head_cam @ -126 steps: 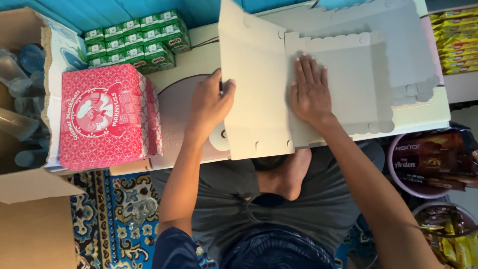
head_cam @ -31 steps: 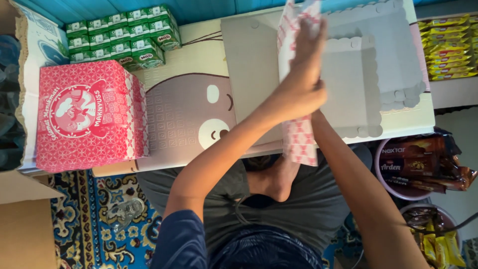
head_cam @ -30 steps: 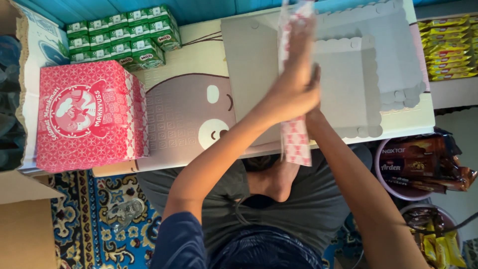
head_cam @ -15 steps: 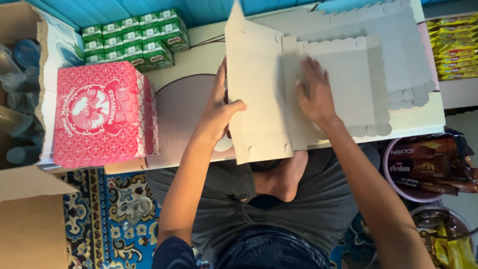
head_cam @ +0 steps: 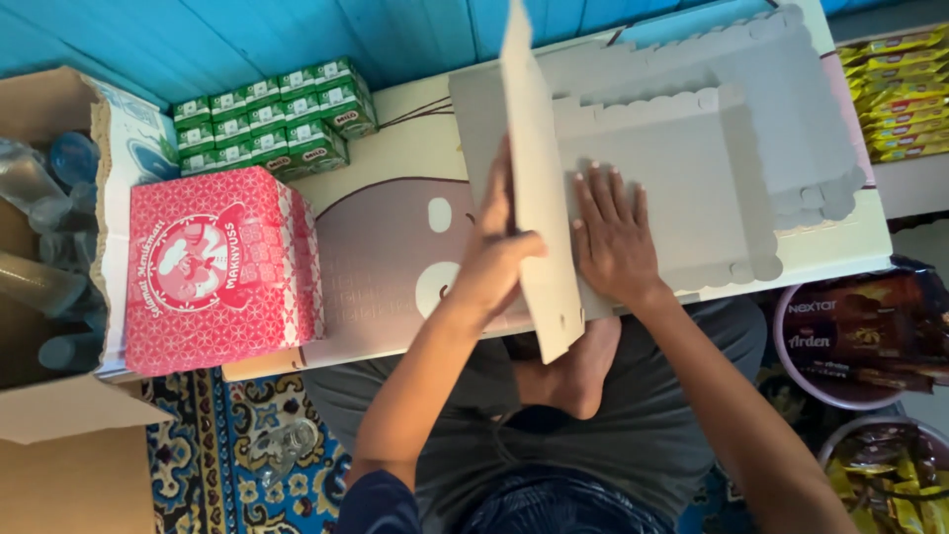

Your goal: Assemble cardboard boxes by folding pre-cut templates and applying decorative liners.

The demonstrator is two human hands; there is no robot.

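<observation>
Nearest the camera, the person sat cross-legged with a bare foot (head_cam: pixel 578 381) tucked under the low table (head_cam: pixel 395 247). Just above it, the left hand (head_cam: pixel 499 259) gripped the side flap (head_cam: pixel 539 188) of the flat grey cardboard box blank (head_cam: pixel 692 168), fingers behind and thumb in front. That flap stood nearly upright, edge-on to the camera, whereas half a second earlier it had leaned only partly off the table, so the fold along its crease had gone further. The right hand (head_cam: pixel 613 237) lay flat with fingers spread wide on the middle panel, pinning the blank down just beside the crease, much as it had a moment before. The blank rested on the table's right half, its scalloped flaps lying flat toward the far edge. Well to the left stood a finished red patterned box (head_cam: pixel 217 267); beyond it, green drink cartons (head_cam: pixel 272 119) were stacked against the blue wall (head_cam: pixel 247 40).
</observation>
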